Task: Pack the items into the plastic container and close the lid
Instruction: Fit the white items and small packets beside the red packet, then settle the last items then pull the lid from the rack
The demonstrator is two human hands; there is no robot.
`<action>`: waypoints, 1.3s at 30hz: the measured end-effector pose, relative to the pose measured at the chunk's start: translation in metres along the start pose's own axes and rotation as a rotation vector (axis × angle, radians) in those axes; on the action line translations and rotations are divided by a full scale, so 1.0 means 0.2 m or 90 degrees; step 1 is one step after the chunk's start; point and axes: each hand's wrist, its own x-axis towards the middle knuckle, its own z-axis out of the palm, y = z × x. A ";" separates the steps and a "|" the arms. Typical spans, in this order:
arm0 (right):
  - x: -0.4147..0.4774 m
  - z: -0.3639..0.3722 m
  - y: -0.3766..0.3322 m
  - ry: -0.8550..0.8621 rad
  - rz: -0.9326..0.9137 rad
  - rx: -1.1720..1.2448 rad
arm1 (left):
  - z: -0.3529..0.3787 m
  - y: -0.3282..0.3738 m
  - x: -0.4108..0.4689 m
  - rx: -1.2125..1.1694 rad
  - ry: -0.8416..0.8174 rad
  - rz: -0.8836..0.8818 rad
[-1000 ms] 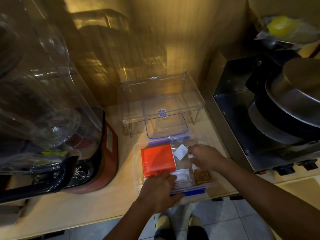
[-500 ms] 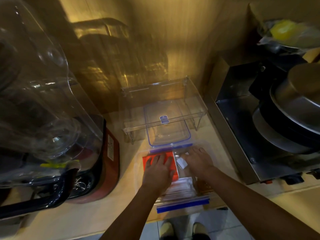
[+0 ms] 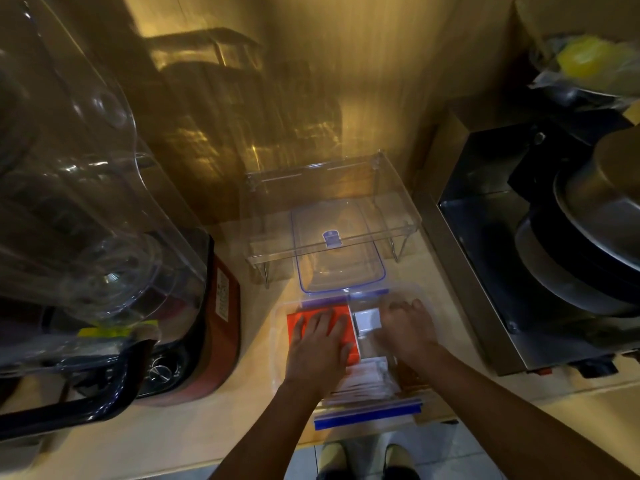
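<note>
Fingers (image 3: 313,325) of left hand (image 3: 320,348) spread flat, palm down on orange box (image 3: 298,323), gripping nothing. Right hand (image 3: 405,329) loosely curled over white packet (image 3: 365,320); can't tell if it pinches anything. Both inside clear plastic container (image 3: 281,341) on wooden counter (image 3: 242,403). Blue-trimmed lid (image 3: 339,258) lies just behind, off.

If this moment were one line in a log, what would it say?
step: packing | left hand: flat on orange box | right hand: inside container | lid: off, behind
</note>
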 end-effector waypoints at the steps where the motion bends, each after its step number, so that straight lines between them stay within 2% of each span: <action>1: 0.00 0.00 0.00 -0.007 -0.004 -0.004 | 0.00 0.00 0.00 -0.002 -0.004 -0.004; 10: 0.04 -0.02 -0.04 -0.016 0.005 0.001 | 0.00 0.00 -0.01 -0.004 -0.036 -0.001; 14: -0.01 -0.07 0.04 0.033 -0.056 0.004 | 0.00 -0.01 -0.01 -0.008 -0.046 0.002; 17: -0.03 -0.12 0.08 -0.037 -0.111 -0.084 | 0.00 -0.01 0.00 -0.008 -0.043 0.006; 20: -0.03 -0.13 0.06 -0.112 -0.115 -0.175 | -0.01 0.00 0.00 0.006 -0.056 0.001; 27: -0.03 -0.14 0.02 -0.131 -0.124 -0.194 | -0.03 0.01 0.00 0.026 -0.058 0.002; 29: -0.03 -0.17 0.02 -0.105 -0.111 -0.079 | -0.04 0.01 -0.01 0.020 -0.057 0.003; 30: -0.04 -0.19 0.02 -0.102 -0.084 0.042 | -0.05 0.01 -0.01 0.010 -0.059 0.005; 32: -0.05 -0.26 0.03 -0.126 0.001 0.382 | -0.09 0.01 0.00 -0.037 -0.052 0.007; 34: -0.08 -0.32 0.05 -0.174 0.048 0.698 | -0.15 0.02 0.02 -0.206 -0.017 -0.023; 35: -0.10 -0.35 0.06 -0.194 0.046 0.784 | -0.19 0.03 0.02 -0.336 -0.012 -0.060; 37: -0.12 -0.37 0.07 -0.234 0.019 0.867 | -0.26 0.06 0.03 -0.588 -0.018 -0.128; 39: -0.13 -0.39 0.07 -0.265 0.008 0.897 | -0.31 0.08 0.04 -0.731 -0.013 -0.157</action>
